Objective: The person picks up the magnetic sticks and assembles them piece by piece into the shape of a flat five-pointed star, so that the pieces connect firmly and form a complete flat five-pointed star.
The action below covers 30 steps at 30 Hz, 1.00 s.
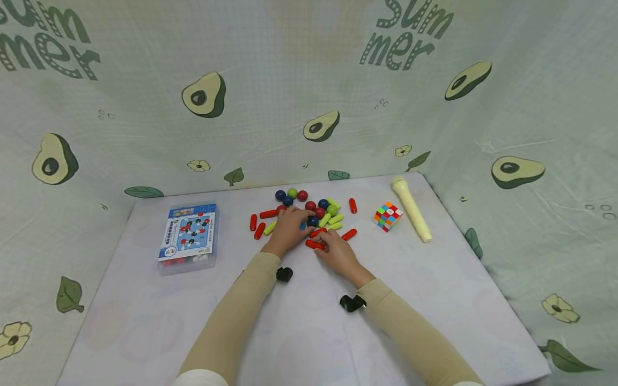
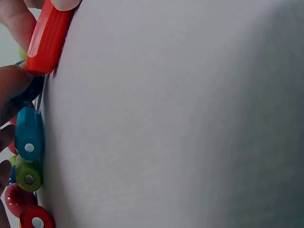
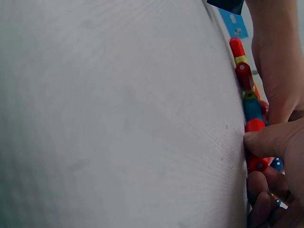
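Red rod (image 1: 314,244) under right hand (image 1: 338,253) fingertips.

The light was soft and even, and the head view was bright. Shadows were weak, just small dark patches under the two arms near the middle. Nothing shone or glared. The head view bent at its edges, so the cloth wall (image 1: 309,80) curved around the table (image 1: 145,321). Both wrist views sat very close to the table top. It filled them as a blurry grey-white sheet, darker at the right edge of the left wrist view.
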Each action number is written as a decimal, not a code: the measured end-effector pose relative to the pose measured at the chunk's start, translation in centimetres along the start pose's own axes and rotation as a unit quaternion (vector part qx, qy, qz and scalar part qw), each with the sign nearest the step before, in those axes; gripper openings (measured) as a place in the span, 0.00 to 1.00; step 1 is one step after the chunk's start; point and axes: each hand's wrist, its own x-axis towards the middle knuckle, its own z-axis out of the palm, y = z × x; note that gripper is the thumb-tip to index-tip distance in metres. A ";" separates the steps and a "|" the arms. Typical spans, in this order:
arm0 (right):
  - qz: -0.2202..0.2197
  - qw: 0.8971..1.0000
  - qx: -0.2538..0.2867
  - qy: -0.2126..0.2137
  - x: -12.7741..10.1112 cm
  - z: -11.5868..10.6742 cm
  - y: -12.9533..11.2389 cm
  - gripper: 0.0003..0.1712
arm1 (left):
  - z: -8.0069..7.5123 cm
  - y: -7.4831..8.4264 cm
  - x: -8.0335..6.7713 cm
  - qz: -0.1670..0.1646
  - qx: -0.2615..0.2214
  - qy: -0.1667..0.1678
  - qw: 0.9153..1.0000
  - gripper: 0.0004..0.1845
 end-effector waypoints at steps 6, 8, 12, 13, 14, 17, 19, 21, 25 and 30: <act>-0.004 1.000 0.001 0.000 0.0 0.2 -0.1 0.13 | -0.1 -0.1 -0.3 -0.004 -0.002 0.000 1.000 0.24; -0.005 1.000 0.004 0.000 0.1 0.3 -0.1 0.13 | -0.2 -0.2 -0.4 -0.007 -0.004 0.001 1.000 0.24; 0.000 1.000 0.005 -0.002 0.0 0.4 -0.2 0.13 | -0.4 -0.4 -0.7 -0.013 -0.011 0.005 1.000 0.24; 0.001 1.000 0.004 -0.002 0.0 0.4 -0.2 0.13 | -0.4 -0.5 -0.8 -0.016 -0.011 0.007 1.000 0.24; 0.002 1.000 0.003 -0.003 0.0 0.4 -0.2 0.13 | -0.5 -0.6 -0.9 -0.018 -0.011 0.011 1.000 0.24; 0.001 1.000 0.001 0.000 0.0 0.4 -0.3 0.13 | -0.8 -0.9 -1.3 -0.022 -0.018 0.025 0.999 0.24; 0.001 1.000 -0.001 0.004 0.1 0.4 -0.3 0.13 | -1.1 -1.1 -1.6 -0.018 -0.023 0.034 0.999 0.24; 0.003 1.000 0.000 0.007 0.1 0.3 -0.3 0.13 | -1.6 -1.1 -1.9 -0.010 -0.030 0.039 0.999 0.23; 0.006 1.000 0.003 0.009 0.0 0.3 -0.2 0.13 | -2.0 -1.2 -2.7 0.002 -0.039 0.044 0.998 0.24; 0.009 1.000 0.003 0.011 0.0 0.2 -0.3 0.13 | -1.9 -1.3 -3.8 0.000 -0.047 0.050 0.998 0.24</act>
